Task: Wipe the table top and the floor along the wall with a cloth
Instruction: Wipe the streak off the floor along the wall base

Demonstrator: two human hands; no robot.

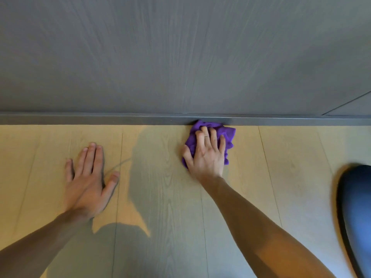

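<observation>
A crumpled purple cloth lies on the light wooden floor, its far edge touching the dark skirting strip at the foot of the grey wood-grain wall. My right hand presses flat on top of the cloth with fingers spread, pointing toward the wall. My left hand rests palm down on the bare floor to the left, fingers apart, holding nothing.
A dark blue rounded object sits at the right edge on the floor. A seam in the wall panel runs diagonally at the upper right. Shadows fall across the floor planks between my arms.
</observation>
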